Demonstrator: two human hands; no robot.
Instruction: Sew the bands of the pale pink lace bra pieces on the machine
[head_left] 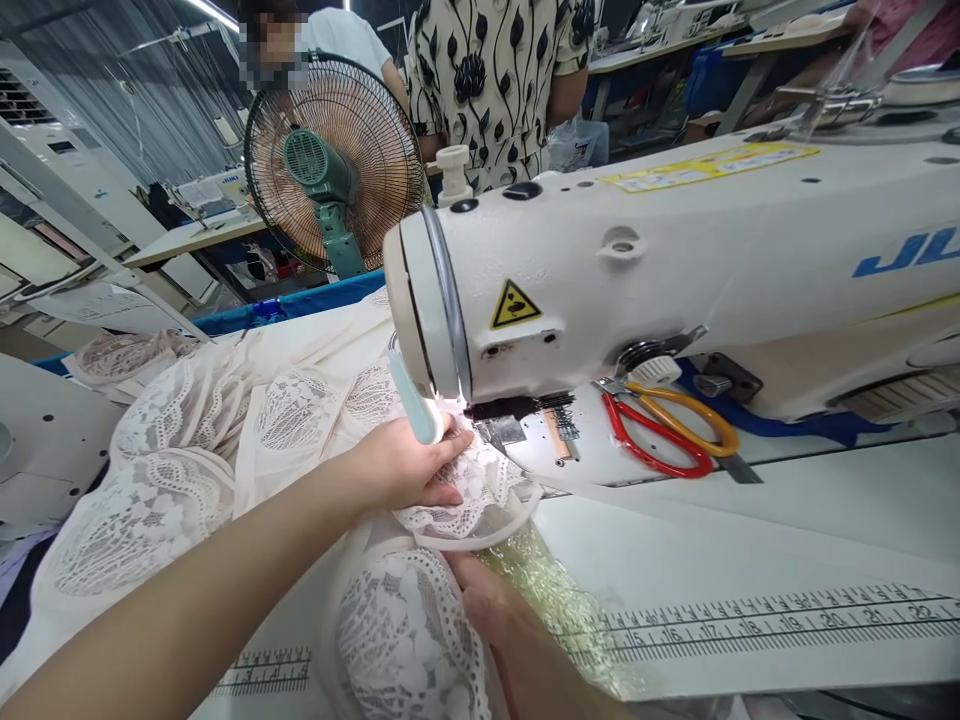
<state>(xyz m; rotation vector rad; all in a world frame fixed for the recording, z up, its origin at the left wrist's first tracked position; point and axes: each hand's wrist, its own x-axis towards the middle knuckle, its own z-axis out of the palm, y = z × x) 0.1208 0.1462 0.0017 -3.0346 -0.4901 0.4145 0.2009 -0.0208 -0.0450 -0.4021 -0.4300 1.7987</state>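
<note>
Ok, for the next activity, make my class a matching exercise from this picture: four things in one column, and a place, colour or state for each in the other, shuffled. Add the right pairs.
Column 1
1. Fan
2. Scissors
3. The person's left hand
4. Warning sticker

Column 2
A. Touching pale lace
B. Yellow, with a black border
C. Beyond the sewing machine, with a green motor housing
D. Red and orange handles

Right pairs: 1-C, 2-D, 3-A, 4-B
</note>
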